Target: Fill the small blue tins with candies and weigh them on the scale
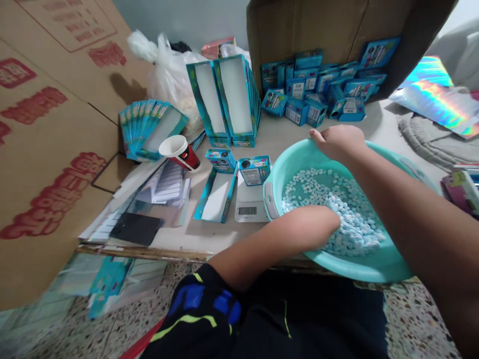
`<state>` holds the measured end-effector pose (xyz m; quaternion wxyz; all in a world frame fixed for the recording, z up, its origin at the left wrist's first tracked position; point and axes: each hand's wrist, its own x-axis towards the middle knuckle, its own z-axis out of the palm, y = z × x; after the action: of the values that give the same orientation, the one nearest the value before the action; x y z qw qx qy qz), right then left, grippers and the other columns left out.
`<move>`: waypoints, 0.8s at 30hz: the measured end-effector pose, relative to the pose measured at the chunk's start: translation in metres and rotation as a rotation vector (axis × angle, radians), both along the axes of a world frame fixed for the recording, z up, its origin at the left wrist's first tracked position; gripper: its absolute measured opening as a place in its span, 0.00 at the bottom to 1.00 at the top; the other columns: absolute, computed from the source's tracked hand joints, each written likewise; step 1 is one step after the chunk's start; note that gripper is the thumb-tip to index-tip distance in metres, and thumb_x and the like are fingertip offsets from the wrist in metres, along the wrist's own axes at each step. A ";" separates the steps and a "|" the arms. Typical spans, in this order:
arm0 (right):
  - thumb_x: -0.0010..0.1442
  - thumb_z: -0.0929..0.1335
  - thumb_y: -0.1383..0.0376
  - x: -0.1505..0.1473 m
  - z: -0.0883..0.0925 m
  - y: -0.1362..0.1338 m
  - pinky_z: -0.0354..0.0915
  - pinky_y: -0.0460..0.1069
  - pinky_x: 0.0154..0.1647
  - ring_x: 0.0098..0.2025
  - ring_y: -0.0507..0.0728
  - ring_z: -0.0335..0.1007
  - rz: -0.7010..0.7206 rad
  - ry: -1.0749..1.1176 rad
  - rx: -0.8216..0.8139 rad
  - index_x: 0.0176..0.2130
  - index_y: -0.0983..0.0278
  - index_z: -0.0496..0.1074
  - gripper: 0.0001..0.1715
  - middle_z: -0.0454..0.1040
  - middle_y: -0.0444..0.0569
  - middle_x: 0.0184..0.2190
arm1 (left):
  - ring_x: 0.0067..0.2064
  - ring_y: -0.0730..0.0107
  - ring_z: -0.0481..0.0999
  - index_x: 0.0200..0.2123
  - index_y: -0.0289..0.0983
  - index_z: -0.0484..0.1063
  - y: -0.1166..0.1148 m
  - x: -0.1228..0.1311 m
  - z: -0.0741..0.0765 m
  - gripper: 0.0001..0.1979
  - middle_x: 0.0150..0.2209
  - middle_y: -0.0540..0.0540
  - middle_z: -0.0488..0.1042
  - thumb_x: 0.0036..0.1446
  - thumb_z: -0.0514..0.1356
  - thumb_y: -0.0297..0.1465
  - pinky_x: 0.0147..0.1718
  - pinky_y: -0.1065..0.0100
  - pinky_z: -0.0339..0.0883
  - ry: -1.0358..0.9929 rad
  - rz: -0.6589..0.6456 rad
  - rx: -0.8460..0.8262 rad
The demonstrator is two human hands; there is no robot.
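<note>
Left hand (312, 227) in candies (354, 224); right hand (337, 142) on basin (359, 269) (teal).

Soft indoor light is filling my view, glare is bouncing off the shiny foil (430, 94) far right, and the near edges are curving.

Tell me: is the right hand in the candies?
No, the right hand grips the rim of the basin; the left hand is in the candies.

Head camera looks forward, down at left hand (310, 227), right hand (337, 142).
</note>
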<state>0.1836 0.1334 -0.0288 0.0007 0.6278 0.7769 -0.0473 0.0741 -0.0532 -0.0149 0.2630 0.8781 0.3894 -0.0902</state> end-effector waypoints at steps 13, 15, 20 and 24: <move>0.72 0.50 0.44 -0.006 0.005 -0.004 0.66 0.57 0.45 0.51 0.70 0.76 -0.015 -0.018 0.015 0.42 0.66 0.82 0.43 0.80 0.65 0.45 | 0.40 0.65 0.78 0.38 0.35 0.77 0.008 -0.077 0.045 0.06 0.38 0.45 0.80 0.61 0.59 0.25 0.42 0.64 0.70 -0.258 0.330 0.277; 0.72 0.50 0.44 -0.008 0.005 -0.003 0.66 0.56 0.44 0.50 0.70 0.76 -0.025 -0.019 0.001 0.42 0.66 0.82 0.43 0.80 0.65 0.45 | 0.37 0.67 0.77 0.36 0.36 0.77 0.008 -0.110 0.053 0.06 0.36 0.47 0.79 0.61 0.58 0.25 0.40 0.64 0.70 -0.314 0.546 0.370; 0.72 0.50 0.44 -0.008 0.007 -0.005 0.66 0.56 0.42 0.49 0.69 0.76 -0.034 -0.006 0.005 0.42 0.65 0.82 0.43 0.80 0.64 0.44 | 0.37 0.65 0.76 0.33 0.38 0.76 0.009 -0.163 0.057 0.06 0.34 0.49 0.78 0.61 0.60 0.29 0.39 0.62 0.70 -0.265 0.841 0.563; 0.72 0.50 0.45 -0.007 0.006 -0.005 0.66 0.56 0.42 0.49 0.70 0.76 -0.048 -0.018 0.012 0.40 0.66 0.82 0.43 0.80 0.64 0.44 | 0.37 0.67 0.76 0.34 0.37 0.77 0.010 -0.160 0.055 0.06 0.34 0.48 0.78 0.62 0.60 0.29 0.39 0.64 0.70 -0.329 0.810 0.573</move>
<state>0.1762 0.1284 -0.0227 0.0028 0.6466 0.7619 -0.0373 -0.0859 -0.0431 0.0397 0.0835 0.6963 0.6606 0.2681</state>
